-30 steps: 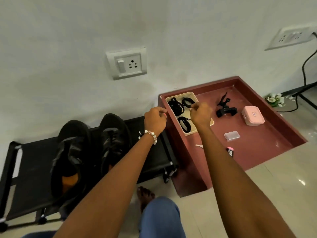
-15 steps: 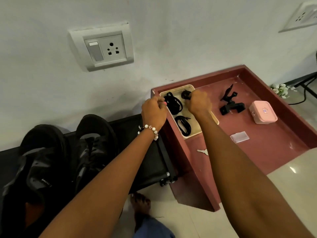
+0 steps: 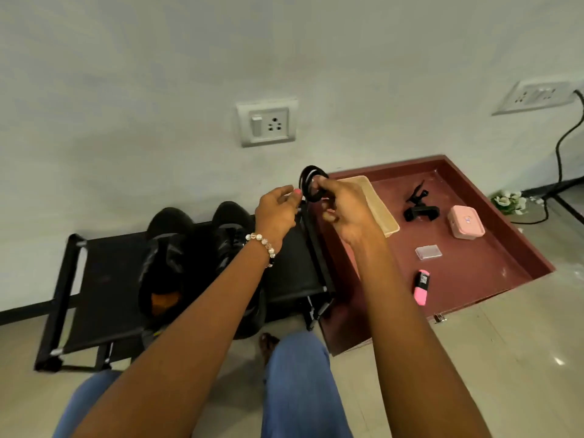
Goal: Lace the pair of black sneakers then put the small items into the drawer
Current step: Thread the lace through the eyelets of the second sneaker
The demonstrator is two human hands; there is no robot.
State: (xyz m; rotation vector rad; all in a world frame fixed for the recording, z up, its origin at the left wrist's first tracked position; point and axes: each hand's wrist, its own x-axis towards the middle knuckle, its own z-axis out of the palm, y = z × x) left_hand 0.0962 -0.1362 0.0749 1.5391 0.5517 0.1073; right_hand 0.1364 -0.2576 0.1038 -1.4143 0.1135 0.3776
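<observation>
Coiled lace (image 3: 311,184) now lifted from tray (image 3: 384,213)

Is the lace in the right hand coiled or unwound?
Coiled. The right hand pinches the black lace as a bundle of round loops, raised above the beige tray.

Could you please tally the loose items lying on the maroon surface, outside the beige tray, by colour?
Black: 1, the clip mount
Pink: 2, the small case and the highlighter
Clear: 1, the small plastic box
Total: 4
</observation>
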